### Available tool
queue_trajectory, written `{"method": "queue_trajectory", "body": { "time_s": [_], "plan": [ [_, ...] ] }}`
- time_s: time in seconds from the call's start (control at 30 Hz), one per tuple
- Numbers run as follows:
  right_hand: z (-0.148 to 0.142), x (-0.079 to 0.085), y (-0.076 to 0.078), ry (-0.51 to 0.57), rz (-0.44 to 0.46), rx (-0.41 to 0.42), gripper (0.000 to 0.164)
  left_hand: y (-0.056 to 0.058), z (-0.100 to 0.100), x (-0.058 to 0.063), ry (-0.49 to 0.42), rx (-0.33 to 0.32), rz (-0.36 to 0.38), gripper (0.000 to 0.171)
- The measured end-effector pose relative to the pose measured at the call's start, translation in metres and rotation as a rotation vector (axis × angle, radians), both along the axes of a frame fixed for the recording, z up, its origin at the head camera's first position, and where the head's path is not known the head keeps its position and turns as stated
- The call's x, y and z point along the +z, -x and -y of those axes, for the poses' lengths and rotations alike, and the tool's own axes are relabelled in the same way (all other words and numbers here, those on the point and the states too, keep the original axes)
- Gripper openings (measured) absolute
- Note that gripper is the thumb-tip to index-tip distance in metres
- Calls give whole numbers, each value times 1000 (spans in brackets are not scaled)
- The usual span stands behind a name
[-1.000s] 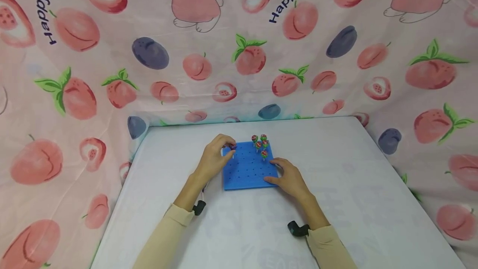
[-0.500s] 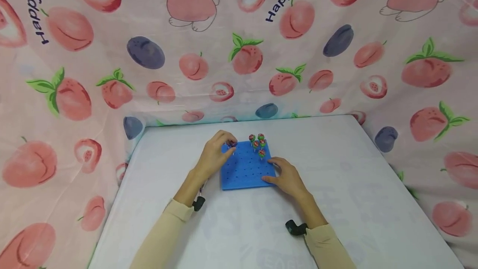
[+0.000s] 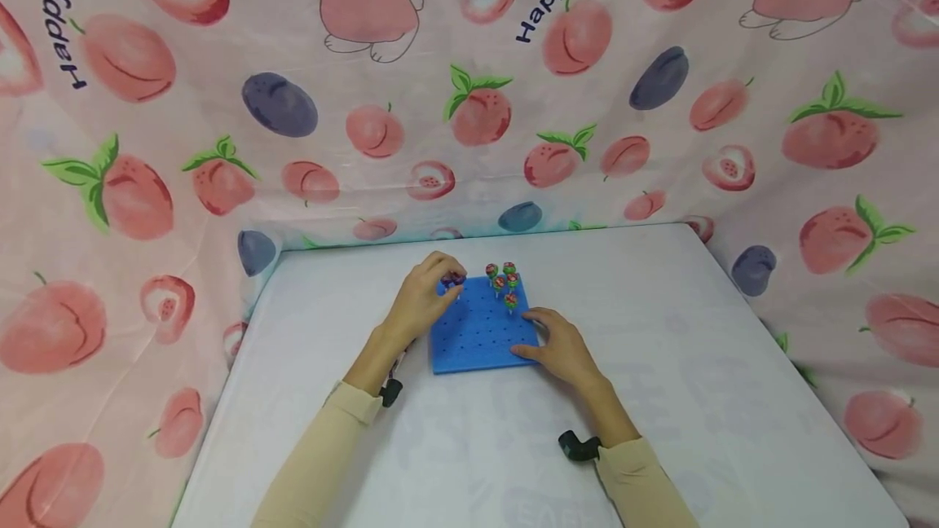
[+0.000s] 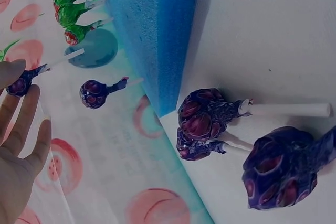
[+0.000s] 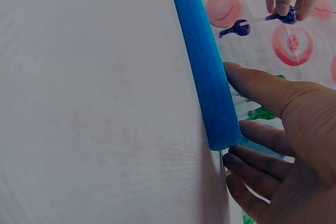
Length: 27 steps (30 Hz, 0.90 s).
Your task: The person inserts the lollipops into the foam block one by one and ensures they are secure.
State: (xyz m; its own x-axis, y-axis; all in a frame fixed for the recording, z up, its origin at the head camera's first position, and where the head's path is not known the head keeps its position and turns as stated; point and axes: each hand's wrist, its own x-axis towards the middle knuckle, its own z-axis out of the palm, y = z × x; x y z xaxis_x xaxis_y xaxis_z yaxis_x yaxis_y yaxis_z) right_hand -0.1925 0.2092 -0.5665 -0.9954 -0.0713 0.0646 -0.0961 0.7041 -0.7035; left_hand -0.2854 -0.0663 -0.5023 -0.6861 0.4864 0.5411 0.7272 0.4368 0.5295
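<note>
Between thumb and fingers of my left hand [image 3: 424,300] is a purple-wrapped lollipop [image 4: 20,83], held by its head. Its white stick points toward the blue foam board [image 3: 477,336], its end showing free of the board in the left wrist view. Beside it another purple lollipop [image 4: 94,95] stands in the board's far left part. Several green-and-red lollipops [image 3: 509,300] stand upright in the far right part. My right hand [image 3: 565,349] rests at the board's near right corner, thumb and index finger touching it, the other fingers past the edge.
More purple lollipops [image 4: 283,166] lie on the white table [image 3: 660,332] left of the board, mostly hidden under my left wrist in the head view. Rows of small holes cover the board. A fruit-printed curtain [image 3: 411,88] rises behind and beside the table.
My left hand has moved slightly away and rightward over the board with the purple lollipop. The head view has shifted a little. My right hand stays at the board's corner.
</note>
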Motion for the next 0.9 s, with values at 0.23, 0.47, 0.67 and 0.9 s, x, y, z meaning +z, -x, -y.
{"method": "queue_trajectory", "body": {
  "time_s": [0.23,0.47,0.67,0.9],
  "plan": [
    [0,0,-1,9,5,-6,70,2,-3,-2,31,18,-16,23],
    [0,0,1,3,16,-12,70,5,-7,-1,30,11,-14,22],
    [-1,-2,2,-5,23,-18,70,9,-10,-3,32,5,-19,24],
    [-2,-2,1,1,30,-25,70,14,-12,-8,25,9,-33,25]
  ]
}}
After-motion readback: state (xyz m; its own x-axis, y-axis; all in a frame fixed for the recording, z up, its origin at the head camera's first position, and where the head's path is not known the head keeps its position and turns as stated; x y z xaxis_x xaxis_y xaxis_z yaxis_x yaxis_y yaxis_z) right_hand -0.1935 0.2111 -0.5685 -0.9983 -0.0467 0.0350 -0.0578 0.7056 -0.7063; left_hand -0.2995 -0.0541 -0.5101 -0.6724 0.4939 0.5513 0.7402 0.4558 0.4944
